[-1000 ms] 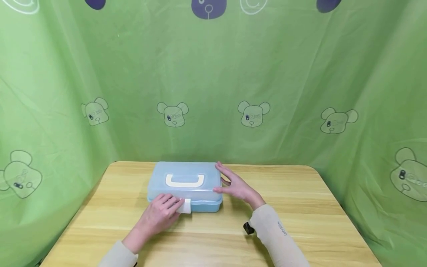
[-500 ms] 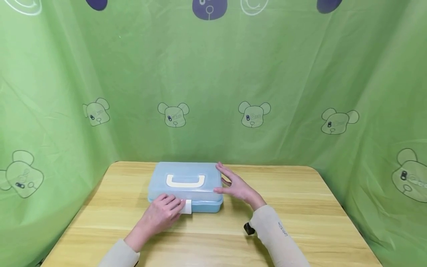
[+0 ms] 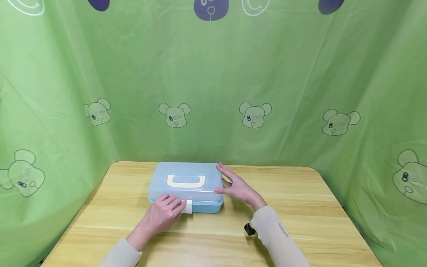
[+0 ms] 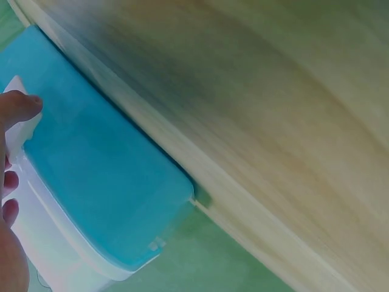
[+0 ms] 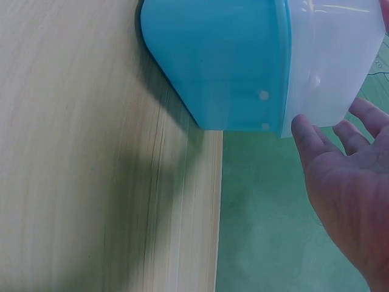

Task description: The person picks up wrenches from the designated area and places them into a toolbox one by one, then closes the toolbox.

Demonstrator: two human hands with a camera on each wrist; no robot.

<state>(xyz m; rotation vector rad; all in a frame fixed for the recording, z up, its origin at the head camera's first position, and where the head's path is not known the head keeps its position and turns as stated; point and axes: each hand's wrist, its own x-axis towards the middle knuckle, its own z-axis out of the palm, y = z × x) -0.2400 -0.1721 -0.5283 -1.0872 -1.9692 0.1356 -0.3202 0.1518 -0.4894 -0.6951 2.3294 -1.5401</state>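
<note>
A blue plastic storage box (image 3: 207, 208) stands on the table, its translucent lid (image 3: 186, 168) down and a white carry handle (image 3: 186, 184) lying flat on top. At the front, my left hand (image 3: 161, 213) grips the white latch (image 3: 188, 207). The left wrist view has the thumb (image 4: 23, 108) on the latch (image 4: 24, 129), with the other fingertips beside the lid. My right hand (image 3: 239, 188) spreads its fingers along the lid's right end. In the right wrist view, a fingertip (image 5: 301, 125) touches or nearly touches the lid's side wall (image 5: 331, 67). The box's contents cannot be made out.
The wooden table (image 3: 283, 207) has rounded back corners, and the box sits close to its back edge. A green curtain (image 3: 213, 74) with bear-head prints hangs behind and on both sides. A small black device (image 3: 249, 229) sits at the right wrist.
The left fingers curl a little more at the latch. The right hand keeps its place on the lid's end. The whole head view has shifted slightly.
</note>
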